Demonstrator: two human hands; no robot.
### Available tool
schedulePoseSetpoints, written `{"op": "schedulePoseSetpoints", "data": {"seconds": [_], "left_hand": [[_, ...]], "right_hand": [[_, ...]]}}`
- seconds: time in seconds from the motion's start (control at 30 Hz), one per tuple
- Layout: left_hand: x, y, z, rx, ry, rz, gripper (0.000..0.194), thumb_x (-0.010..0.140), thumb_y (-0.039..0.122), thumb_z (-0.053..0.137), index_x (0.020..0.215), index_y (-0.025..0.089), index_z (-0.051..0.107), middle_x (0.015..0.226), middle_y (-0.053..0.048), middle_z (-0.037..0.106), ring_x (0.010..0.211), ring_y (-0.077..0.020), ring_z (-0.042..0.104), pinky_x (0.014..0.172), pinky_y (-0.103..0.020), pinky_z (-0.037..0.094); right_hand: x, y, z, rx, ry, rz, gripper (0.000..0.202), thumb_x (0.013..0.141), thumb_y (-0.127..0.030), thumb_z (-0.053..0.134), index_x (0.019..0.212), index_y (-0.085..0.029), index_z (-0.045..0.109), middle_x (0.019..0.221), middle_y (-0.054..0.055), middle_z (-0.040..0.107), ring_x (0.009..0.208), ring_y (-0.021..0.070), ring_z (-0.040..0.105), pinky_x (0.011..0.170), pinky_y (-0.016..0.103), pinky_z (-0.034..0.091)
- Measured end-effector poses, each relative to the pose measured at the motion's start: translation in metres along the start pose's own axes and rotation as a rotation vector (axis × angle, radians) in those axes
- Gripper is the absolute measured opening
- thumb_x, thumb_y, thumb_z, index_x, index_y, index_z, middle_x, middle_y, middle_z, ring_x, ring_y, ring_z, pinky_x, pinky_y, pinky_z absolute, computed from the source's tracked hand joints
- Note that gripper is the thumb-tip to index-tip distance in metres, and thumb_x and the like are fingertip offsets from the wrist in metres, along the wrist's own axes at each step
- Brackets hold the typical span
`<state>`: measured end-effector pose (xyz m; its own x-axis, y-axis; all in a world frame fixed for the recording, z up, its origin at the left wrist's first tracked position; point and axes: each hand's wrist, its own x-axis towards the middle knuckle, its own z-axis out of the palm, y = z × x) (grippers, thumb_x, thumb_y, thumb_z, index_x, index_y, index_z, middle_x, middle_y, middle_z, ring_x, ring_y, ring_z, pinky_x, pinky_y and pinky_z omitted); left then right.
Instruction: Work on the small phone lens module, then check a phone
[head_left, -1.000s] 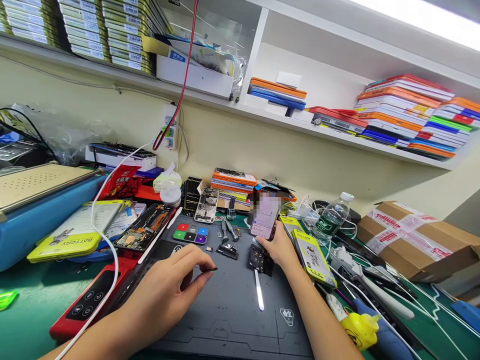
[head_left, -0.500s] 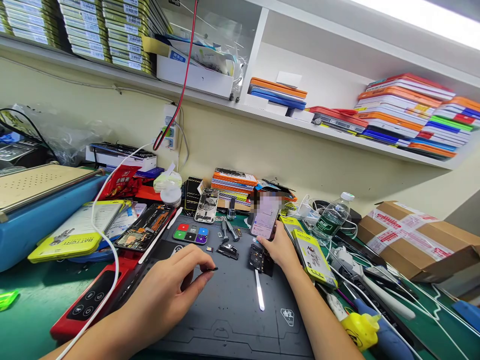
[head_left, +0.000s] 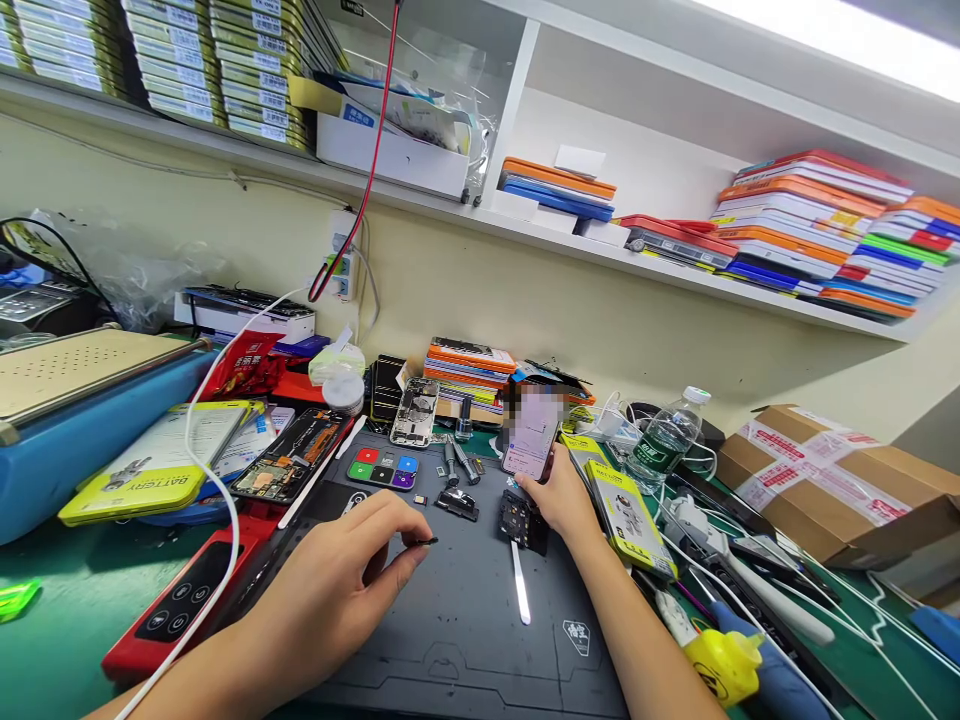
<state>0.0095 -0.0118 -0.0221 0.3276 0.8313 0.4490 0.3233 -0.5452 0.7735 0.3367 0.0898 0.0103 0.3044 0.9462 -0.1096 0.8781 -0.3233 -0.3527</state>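
My left hand (head_left: 337,590) rests on the dark work mat (head_left: 465,640) and pinches a small black part (head_left: 425,541) between thumb and fingertips. My right hand (head_left: 559,500) holds a lit smartphone (head_left: 531,434) upright at the mat's far edge, screen toward me. A black camera module (head_left: 523,520) lies just below that hand, and a white spudger (head_left: 520,582) lies on the mat beneath it. Small black parts (head_left: 456,503) and a coloured screw tray (head_left: 382,468) sit at the mat's far side.
An opened phone (head_left: 291,457) and a yellow battery box (head_left: 142,470) lie at left beside a blue machine (head_left: 67,420). A red device (head_left: 180,600) with a white cable (head_left: 217,500), a water bottle (head_left: 666,432), yellow packs (head_left: 626,510), a cardboard box (head_left: 825,480) and a yellow-tipped tool (head_left: 724,660) crowd the bench.
Both hands stay where they were; only the view has shifted very slightly.
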Motion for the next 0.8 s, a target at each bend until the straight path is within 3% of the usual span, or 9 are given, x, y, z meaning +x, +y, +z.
{"op": "schedulePoseSetpoints", "data": {"seconds": [0.37,0.6,0.8], "left_hand": [[0.004,0.005,-0.003,0.004,-0.026,0.006,0.029,0.112,0.03,0.048,0.116,0.016,0.073,0.111,0.004,0.056,0.084,0.0152,0.047,0.074,0.005,0.034],[0.002,0.002,-0.001,-0.012,-0.038,0.004,0.03,0.113,0.033,0.047,0.119,0.019,0.073,0.112,0.005,0.057,0.084,0.0153,0.048,0.071,0.002,0.032],[0.006,0.01,-0.005,-0.042,-0.073,0.051,0.023,0.11,0.024,0.053,0.118,0.021,0.074,0.11,0.008,0.058,0.087,0.017,0.049,0.078,0.005,0.032]], "right_hand": [[-0.001,-0.001,0.001,-0.004,0.013,-0.015,0.083,0.099,-0.038,0.067,0.169,-0.011,0.032,0.141,0.013,0.044,0.136,0.0062,0.048,0.128,0.029,0.052],[0.006,0.009,0.007,0.022,0.076,-0.112,0.071,0.105,-0.046,0.058,0.16,-0.003,0.043,0.13,0.013,0.05,0.126,0.0002,0.05,0.121,0.016,0.053],[0.011,0.016,0.011,0.046,0.108,-0.146,0.07,0.107,-0.051,0.054,0.156,-0.001,0.046,0.125,0.012,0.053,0.121,-0.0015,0.051,0.119,0.013,0.052]]}}
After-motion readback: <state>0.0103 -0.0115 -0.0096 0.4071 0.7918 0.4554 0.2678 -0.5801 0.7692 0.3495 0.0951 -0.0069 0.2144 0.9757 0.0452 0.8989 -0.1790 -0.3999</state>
